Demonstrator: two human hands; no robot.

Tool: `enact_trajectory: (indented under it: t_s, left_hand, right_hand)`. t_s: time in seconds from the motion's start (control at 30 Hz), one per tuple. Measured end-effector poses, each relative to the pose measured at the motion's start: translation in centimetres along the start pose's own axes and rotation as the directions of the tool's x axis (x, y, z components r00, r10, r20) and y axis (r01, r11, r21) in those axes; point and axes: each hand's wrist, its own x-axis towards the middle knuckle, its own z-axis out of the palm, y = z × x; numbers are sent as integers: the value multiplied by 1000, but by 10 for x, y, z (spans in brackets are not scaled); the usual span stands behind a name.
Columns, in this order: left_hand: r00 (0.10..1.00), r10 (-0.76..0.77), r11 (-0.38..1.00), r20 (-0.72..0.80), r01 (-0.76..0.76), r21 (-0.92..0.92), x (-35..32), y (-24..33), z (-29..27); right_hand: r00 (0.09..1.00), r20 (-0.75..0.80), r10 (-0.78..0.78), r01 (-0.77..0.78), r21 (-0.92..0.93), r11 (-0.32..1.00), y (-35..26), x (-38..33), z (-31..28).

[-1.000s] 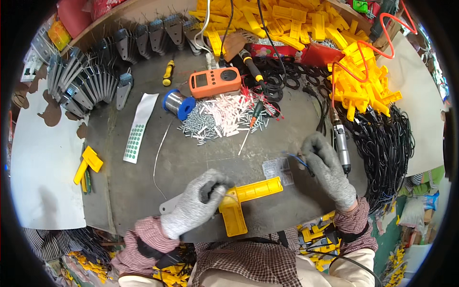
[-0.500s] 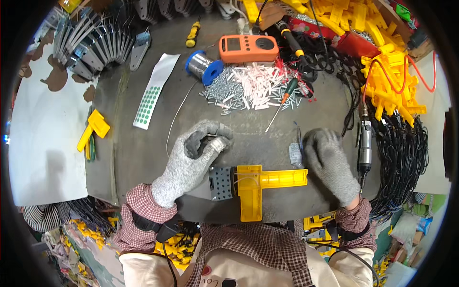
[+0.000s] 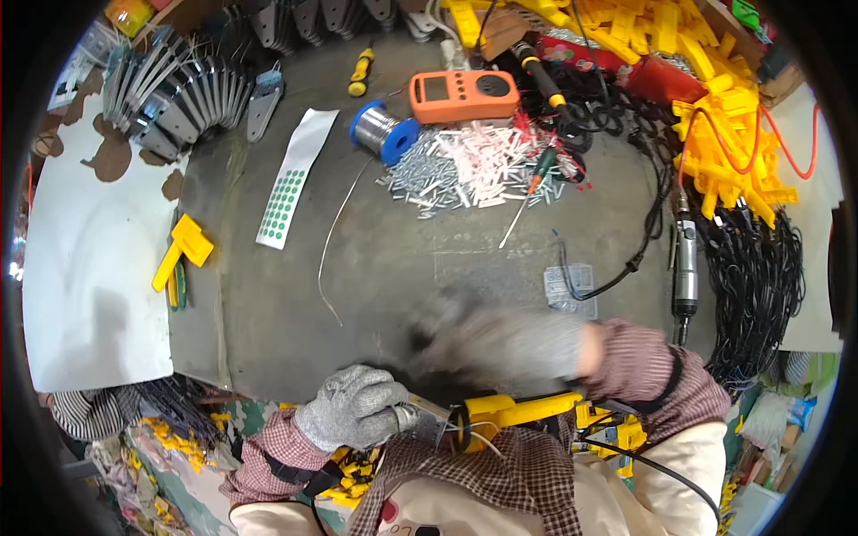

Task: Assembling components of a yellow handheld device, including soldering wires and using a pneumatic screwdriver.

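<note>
My left hand [image 3: 357,409], in a grey knit glove, is closed at the table's front edge. Its fingers grip the grey metal plate of a yellow plastic housing [image 3: 532,410]. The housing lies sideways against my lap, its yellow arm pointing right, with a thin pale wire [image 3: 487,444] looped at its middle. My right hand [image 3: 483,335], gloved too, stretches leftward low over the tabletop just beyond the housing. Motion smears it, so its fingers cannot be made out. A solder wire end [image 3: 338,317] lies left of it.
A solder spool [image 3: 382,132], an orange multimeter [image 3: 465,96] and a heap of small sleeves and pins [image 3: 474,165] sit farther back. A black cord [image 3: 617,281] crosses a clear plastic bag [image 3: 570,290]. An air screwdriver [image 3: 685,268] hangs at right, beside yellow parts [image 3: 733,161].
My left hand has come down toward my lap, and the yellow housing has gone from the tabletop to the front edge. My right hand has swept left, uncovering the cord and bag.
</note>
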Motion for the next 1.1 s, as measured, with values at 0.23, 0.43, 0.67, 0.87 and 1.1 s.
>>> enact_trajectory:
  t_s: [0.23,0.43,0.67,0.87,1.1]
  left_hand:
    - [869,-460,887,-184,461,-43,23,-15,13]
    - [870,-485,874,-91,481,-69,75,-18,-1]
    - [721,-632,286,283,557,-779,137,-57,12]
    - [772,-609,371,184,482,-794,136,-51,19]
    - [585,-694,-157,420,447,-881,130,-57,28]
  right_hand:
    - [906,-280,316,-387,-252,887,35,4,-65]
    - [627,-460,629,-763,-528,373,7,-76,-33]
    - [571,-311,760,-688,324,649,-7,-37,-32]
    - [545,-298,784,-677,395,621,7,-42,-13]
    - [474,-450,756,-630,427,649,5,-32,-9]
